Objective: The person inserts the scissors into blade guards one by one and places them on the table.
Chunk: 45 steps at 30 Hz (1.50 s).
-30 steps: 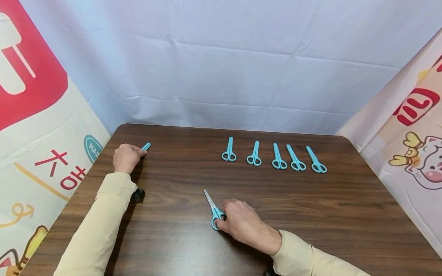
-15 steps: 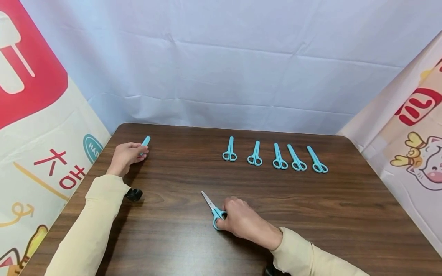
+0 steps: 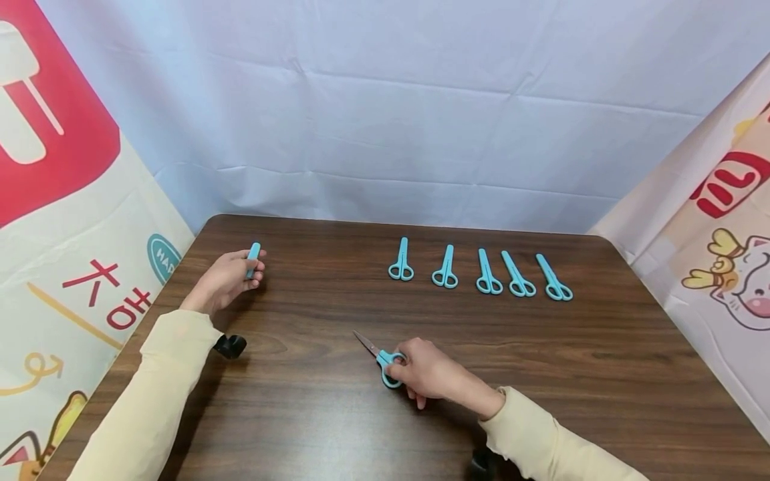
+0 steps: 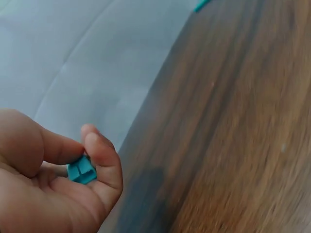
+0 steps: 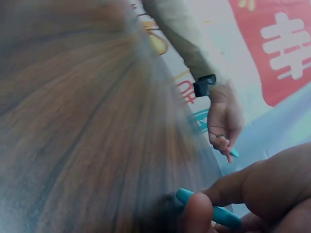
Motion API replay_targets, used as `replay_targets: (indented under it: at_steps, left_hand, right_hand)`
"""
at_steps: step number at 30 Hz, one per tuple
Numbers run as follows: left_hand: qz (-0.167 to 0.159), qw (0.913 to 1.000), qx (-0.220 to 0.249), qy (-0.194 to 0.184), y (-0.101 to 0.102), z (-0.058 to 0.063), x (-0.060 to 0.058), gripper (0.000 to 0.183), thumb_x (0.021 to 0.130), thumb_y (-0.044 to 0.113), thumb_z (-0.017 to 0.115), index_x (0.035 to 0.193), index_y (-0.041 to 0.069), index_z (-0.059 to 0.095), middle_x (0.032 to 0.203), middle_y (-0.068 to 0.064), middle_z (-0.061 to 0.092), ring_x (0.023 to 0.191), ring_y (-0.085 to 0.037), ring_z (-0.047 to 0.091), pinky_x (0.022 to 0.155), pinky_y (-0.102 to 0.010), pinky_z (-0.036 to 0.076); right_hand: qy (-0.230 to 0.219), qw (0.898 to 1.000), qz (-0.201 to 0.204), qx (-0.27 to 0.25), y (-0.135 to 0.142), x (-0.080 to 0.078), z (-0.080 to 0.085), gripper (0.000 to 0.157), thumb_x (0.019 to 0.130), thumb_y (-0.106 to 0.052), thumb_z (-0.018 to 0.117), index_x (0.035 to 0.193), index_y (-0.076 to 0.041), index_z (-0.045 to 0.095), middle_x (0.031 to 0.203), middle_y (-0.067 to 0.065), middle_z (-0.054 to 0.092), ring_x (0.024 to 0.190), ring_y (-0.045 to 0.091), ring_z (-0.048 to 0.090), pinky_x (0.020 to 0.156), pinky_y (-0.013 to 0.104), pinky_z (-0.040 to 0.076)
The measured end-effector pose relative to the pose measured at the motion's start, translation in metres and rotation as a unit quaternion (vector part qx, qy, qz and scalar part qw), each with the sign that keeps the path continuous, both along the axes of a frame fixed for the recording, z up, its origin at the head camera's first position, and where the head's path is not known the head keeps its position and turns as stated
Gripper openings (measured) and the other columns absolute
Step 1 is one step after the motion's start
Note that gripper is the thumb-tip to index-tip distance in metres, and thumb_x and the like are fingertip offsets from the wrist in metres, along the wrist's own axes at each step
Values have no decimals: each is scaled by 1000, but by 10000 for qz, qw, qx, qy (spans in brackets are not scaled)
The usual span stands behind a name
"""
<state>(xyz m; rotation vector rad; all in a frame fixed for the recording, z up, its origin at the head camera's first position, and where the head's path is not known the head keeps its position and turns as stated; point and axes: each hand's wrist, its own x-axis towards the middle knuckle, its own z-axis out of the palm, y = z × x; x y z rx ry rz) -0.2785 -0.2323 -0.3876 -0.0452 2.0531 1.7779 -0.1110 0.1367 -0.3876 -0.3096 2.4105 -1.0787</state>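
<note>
At the table's far left, my left hand (image 3: 224, 279) pinches a small turquoise blade cover (image 3: 254, 251) between thumb and fingers. The left wrist view shows the slotted end of that cover (image 4: 81, 171) facing the camera, the rest hidden by the fingers. Nearer the front middle, my right hand (image 3: 432, 369) grips a pair of scissors (image 3: 383, 359) by its turquoise handles. Its bare metal blades are together and point to the back left. In the right wrist view, part of the scissors' handle (image 5: 226, 217) shows behind a fingertip.
Several turquoise scissors (image 3: 402, 252) with covered blades lie in a spaced row along the back right of the brown wooden table (image 3: 313, 294). A pale cloth (image 3: 373, 120) hangs behind the table, and printed cloths hang at both sides.
My left hand has raised the cover from the table and turned so its palm side shows more. My right hand has lifted the scissors slightly, moving a little right and toward the back.
</note>
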Motion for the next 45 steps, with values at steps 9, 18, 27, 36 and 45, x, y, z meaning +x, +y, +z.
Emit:
replay_targets:
  at_steps: [9, 18, 27, 36, 45]
  left_hand:
    - [220, 9831, 1684, -679, 14, 10, 10, 51, 115, 31, 23, 156, 1, 32, 100, -3, 46, 80, -10, 47, 70, -22, 46]
    - [-160, 9724, 2246, -606, 35, 11, 24, 50, 116, 23, 29, 160, 1, 25, 117, -4, 49, 100, -13, 51, 89, -24, 50]
    - [-529, 9717, 2259, -449, 57, 5, 31, 53, 113, 13, 43, 159, -7, 24, 138, -10, 49, 121, -18, 60, 109, -32, 47]
    - [-696, 9775, 1991, -81, 67, 2, 37, 48, 110, 12, 53, 152, -8, 41, 128, 1, 68, 121, -15, 65, 103, -28, 49]
    - [-554, 9569, 2841, -250, 81, 4, 48, 40, 108, 4, 52, 145, -11, 44, 129, -11, 65, 119, -24, 67, 105, -34, 51]
  right_hand:
    - [-1349, 9674, -674, -2035, 13, -4, -1, 24, 108, -11, 55, 91, 4, 60, 63, 7, 56, 45, 8, 52, 42, 22, 50]
    - [-1592, 9370, -574, -3056, 16, -9, 2, 24, 109, -15, 53, 97, 4, 61, 72, 4, 59, 60, 9, 55, 50, 21, 48]
    - [-1535, 9358, -402, -3148, 13, -11, 5, 26, 110, -18, 53, 97, 3, 62, 77, 4, 58, 62, 11, 54, 51, 21, 45]
    - [-1549, 9334, -343, -3219, 11, -13, 7, 28, 110, -17, 52, 103, 9, 62, 79, 5, 59, 63, 10, 54, 51, 20, 45]
    - [-1671, 9266, -264, -3359, 7, -15, 4, 27, 110, -18, 52, 102, 5, 62, 79, 4, 59, 63, 10, 54, 52, 20, 46]
